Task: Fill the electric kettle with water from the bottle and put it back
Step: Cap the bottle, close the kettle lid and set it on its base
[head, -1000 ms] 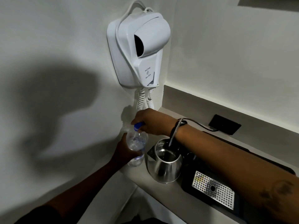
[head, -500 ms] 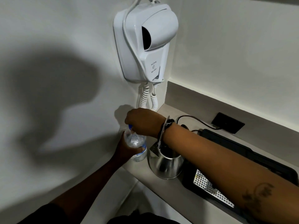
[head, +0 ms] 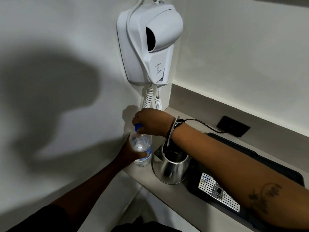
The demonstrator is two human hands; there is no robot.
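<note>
A clear plastic water bottle [head: 141, 144] with a blue cap [head: 138, 127] stands upright on the left end of the grey counter [head: 184, 200]. My left hand [head: 129, 155] wraps around the bottle's body from the left. My right hand [head: 153, 122] is above it, fingers closed on the blue cap. Just right of the bottle stands the steel electric kettle [head: 170, 168] with its top open and a dark inside; my right wrist crosses above its opening.
A white wall-mounted hair dryer [head: 150, 44] with coiled cords hangs right above the bottle. A black tray [head: 267, 164] with a perforated metal grid [head: 217, 191] lies right of the kettle. A black cable runs to a wall socket [head: 233, 126].
Both hands stay on the bottle and cap. The cap was hidden under my right hand half a second ago and shows blue again now. The view has shifted slightly.
</note>
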